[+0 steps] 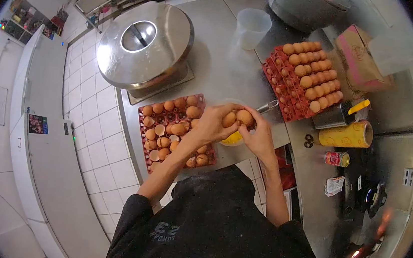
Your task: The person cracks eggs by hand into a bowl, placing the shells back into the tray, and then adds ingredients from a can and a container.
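Observation:
Over a pale bowl (pixel 225 101), my two hands are close together. My left hand (pixel 214 123) is closed around a brown egg (pixel 228 119). Fingers of my right hand (pixel 259 138) curl around another brown egg (pixel 244 117), which sits right beside the first. Yellow raw egg (pixel 233 139) shows in the bowl beneath my fingers; my hands hide much of the bowl. A metal utensil handle (pixel 268 106) sticks out toward the right. To the left, a red egg tray (pixel 143 118) bears whole eggs and broken shells.
Stacked red trays (pixel 281 97) of brown eggs stand at right, near a cardboard box (pixel 356 56). A large lidded metal pot (pixel 169 49) is at back left, a translucent jug (pixel 253 28) behind. A yellow roll (pixel 345 134) and a can (pixel 336 159) lie right; a flame (pixel 355 255) burns lower right.

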Motion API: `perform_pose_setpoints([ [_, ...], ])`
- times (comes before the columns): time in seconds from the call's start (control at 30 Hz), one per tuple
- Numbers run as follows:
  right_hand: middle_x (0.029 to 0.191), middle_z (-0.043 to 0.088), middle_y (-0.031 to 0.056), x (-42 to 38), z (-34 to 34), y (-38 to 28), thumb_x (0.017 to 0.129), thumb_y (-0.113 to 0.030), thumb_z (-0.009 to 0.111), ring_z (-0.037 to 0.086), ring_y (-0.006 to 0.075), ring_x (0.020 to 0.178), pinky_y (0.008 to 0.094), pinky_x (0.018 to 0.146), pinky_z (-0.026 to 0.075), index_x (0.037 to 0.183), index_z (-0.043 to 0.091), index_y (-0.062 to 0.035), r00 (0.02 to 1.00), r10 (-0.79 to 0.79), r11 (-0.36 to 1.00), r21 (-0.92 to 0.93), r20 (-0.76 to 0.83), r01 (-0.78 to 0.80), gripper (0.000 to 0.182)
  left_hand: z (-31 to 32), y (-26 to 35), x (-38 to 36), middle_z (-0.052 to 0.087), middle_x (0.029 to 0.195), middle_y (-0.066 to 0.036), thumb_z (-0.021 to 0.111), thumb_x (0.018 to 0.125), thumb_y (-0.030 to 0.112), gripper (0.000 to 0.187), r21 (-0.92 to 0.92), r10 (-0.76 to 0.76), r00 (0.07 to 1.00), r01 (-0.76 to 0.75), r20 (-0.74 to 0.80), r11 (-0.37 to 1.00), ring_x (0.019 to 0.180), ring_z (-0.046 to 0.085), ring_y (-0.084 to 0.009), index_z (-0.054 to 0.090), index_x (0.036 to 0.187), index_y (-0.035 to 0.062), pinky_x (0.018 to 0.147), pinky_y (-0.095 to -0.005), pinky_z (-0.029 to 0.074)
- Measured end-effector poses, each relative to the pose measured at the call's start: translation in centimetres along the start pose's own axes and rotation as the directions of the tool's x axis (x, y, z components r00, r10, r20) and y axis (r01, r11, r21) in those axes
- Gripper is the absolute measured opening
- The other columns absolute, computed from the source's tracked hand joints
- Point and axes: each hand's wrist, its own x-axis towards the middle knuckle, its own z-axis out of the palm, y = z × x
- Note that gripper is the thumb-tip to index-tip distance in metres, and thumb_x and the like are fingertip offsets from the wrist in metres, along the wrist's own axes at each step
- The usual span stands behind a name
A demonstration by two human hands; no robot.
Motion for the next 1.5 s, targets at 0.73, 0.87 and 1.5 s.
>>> perform_pose_setpoints([
  [0.73, 0.122, 0.056, 0.0166, 1.3, 3.3, -4.5, 0.085, -0.005, 0.065, 0.059, 0.0337, 0.115, 0.0414, 0.101, 0.048, 0.137, 0.06, -0.0066, 0.957, -0.2, 0.961, -0.146, 0.211, 0.233, 0.052, -4.6, -0.4, -5.8, 0.067, 0.109, -0.016, 0.074, 0.082, 0.009, 0.045, 0.059, 0.021, 0.977, -0.009, -0.214, 0.998, 0.107, 0.066, -0.0316, 0.064, 0.126, 0.0047, 0.091, -0.0376, 0.053],
  [0.87, 0.118, 0.061, 0.0188, 3.1, 9.4, -6.2, 0.089, -0.017, 0.069, 0.062, 0.0354, 0.111, 0.042, 0.1, 0.048, 0.131, 0.064, -0.0064, 0.959, -0.16, 0.98, 0.154, 0.235, 0.126, 0.044, -7.1, -1.7, -9.7, 0.067, 0.113, -0.014, 0.077, 0.083, 0.009, 0.051, 0.049, -0.082, 0.93, 0.106, -0.358, 0.993, 0.107, 0.067, -0.0302, 0.062, 0.132, 0.0053, 0.091, -0.0368, 0.053],
  [1.5, 0.111, 0.062, 0.0188, 11.7, 31.3, 0.9, 0.082, -0.029, 0.077, 0.059, 0.0396, 0.11, 0.0578, 0.091, 0.047, 0.13, 0.053, -0.0088, 0.745, -0.229, 0.535, -0.559, 0.626, 0.634, 0.057, -4.3, -3.7, -24.9, 0.064, 0.116, -0.024, 0.071, 0.092, 0.024, 0.046, -0.212, -0.523, 0.586, 0.517, -0.618, 0.829, 0.109, 0.065, -0.0407, 0.051, 0.128, 0.0037, 0.092, -0.0455, 0.052],
])
